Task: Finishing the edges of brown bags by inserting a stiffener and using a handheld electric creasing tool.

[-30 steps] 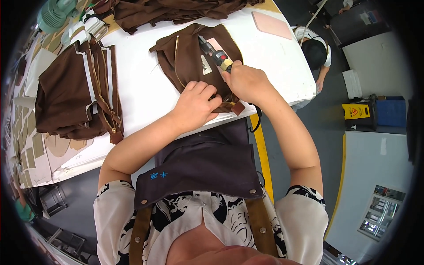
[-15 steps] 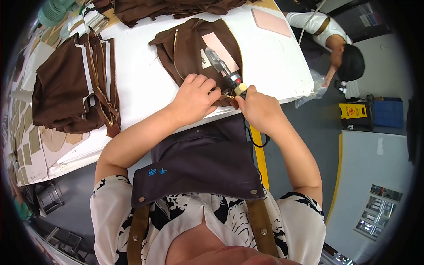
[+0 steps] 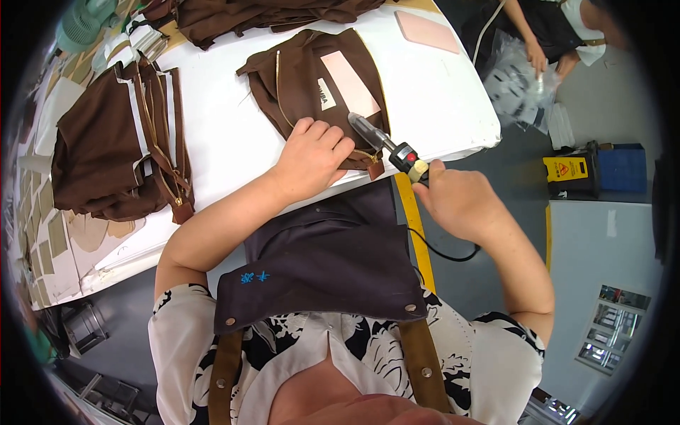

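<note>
A brown fabric bag piece (image 3: 304, 78) with gold zippers lies on the white table before me. On it rest a pale pink strip (image 3: 350, 81) and a small white label (image 3: 326, 94). My left hand (image 3: 315, 152) is closed on the bag's near edge, its fingers curled over the fabric. In my closed right hand (image 3: 460, 198) is a corded hand tool (image 3: 404, 154) with a black body and a long rounded metal tip. The tip points toward the pink strip and hovers close over the bag's right side; whether it touches, I cannot tell. A brown zipper-end tab (image 3: 375, 168) hangs by the table edge.
A stack of brown zippered pieces (image 3: 106, 142) lies at left, with more brown fabric (image 3: 262, 18) at the back. A pink pad (image 3: 427, 31) sits back right. Beyond the table, another person's hands (image 3: 536, 57) hold a clear plastic bag (image 3: 516, 92). The tool's cord (image 3: 446, 255) loops downward.
My right hand has drawn the tool back to the right and toward me, off the bag's middle. The left hand stays in place. The other person has straightened, raising the plastic bag.
</note>
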A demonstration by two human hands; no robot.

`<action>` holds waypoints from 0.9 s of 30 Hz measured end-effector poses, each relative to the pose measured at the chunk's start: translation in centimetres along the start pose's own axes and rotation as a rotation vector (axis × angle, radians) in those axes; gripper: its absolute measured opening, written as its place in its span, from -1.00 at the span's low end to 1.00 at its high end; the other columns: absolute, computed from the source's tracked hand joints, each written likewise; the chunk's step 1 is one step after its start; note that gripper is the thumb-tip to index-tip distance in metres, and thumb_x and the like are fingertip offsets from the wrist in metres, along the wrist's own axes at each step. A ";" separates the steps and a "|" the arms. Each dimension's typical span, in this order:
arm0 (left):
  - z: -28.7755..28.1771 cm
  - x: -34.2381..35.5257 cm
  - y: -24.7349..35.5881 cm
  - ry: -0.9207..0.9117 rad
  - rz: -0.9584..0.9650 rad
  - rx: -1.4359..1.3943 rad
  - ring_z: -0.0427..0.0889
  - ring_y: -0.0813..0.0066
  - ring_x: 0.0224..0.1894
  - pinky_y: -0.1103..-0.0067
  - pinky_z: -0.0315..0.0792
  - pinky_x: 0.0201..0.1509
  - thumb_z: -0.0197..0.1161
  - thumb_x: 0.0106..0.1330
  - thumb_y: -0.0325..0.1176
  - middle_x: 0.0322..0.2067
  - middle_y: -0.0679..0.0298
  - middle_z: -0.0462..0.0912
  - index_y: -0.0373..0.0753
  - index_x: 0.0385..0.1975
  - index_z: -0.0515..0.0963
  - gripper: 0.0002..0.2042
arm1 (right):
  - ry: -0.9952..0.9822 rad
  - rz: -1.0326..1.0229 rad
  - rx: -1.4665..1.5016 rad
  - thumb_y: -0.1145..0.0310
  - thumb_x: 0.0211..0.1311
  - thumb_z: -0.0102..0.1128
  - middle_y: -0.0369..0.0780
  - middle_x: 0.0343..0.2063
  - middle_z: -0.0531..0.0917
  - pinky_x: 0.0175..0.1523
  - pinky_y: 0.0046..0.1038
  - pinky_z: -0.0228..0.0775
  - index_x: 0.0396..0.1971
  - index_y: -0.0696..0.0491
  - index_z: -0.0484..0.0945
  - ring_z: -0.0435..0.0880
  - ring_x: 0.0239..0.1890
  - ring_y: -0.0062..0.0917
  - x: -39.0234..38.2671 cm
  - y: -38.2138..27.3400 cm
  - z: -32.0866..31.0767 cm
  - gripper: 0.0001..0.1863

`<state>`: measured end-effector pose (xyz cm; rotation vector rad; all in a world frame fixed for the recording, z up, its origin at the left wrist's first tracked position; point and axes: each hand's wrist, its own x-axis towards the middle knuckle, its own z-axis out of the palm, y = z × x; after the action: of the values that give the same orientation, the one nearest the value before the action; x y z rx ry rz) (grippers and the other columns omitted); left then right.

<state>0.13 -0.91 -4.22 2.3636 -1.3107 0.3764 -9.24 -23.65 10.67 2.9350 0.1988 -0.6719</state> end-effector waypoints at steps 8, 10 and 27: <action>-0.3 0.1 -0.2 -0.004 -0.018 -0.010 0.51 0.26 0.00 0.30 0.29 0.16 0.56 -0.14 -0.22 -0.14 0.27 0.54 -0.17 -0.14 0.53 -0.48 | 0.015 -0.107 -0.081 0.11 0.43 0.07 -0.03 -0.56 0.67 -0.30 -0.14 0.53 -0.29 0.22 0.50 0.70 -0.45 -0.07 0.2 1.9 -4.1 -0.60; -0.2 0.1 -0.3 0.036 0.000 -0.011 0.49 0.26 -0.05 0.32 0.29 0.12 0.56 -0.12 -0.21 -0.19 0.26 0.53 -0.16 -0.16 0.52 -0.51 | 0.103 -0.165 -0.053 0.09 0.43 0.08 -0.02 -0.57 0.66 -0.30 -0.13 0.51 -0.29 0.21 0.49 0.68 -0.45 -0.03 0.7 2.1 -3.3 -0.59; -0.2 0.1 0.0 -0.015 -0.009 -0.024 0.50 0.24 -0.03 0.33 0.31 0.10 0.55 -0.14 -0.23 -0.17 0.25 0.52 -0.18 -0.16 0.54 -0.50 | 0.185 0.050 0.250 0.10 0.47 0.01 0.00 -0.59 0.67 -0.32 -0.13 0.54 -0.28 0.26 0.45 0.71 -0.48 -0.05 4.3 -2.3 3.9 -0.57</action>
<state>0.15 -0.85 -4.01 2.3555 -1.3037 0.3391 -7.43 -21.52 5.12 3.2309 0.0621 -0.4467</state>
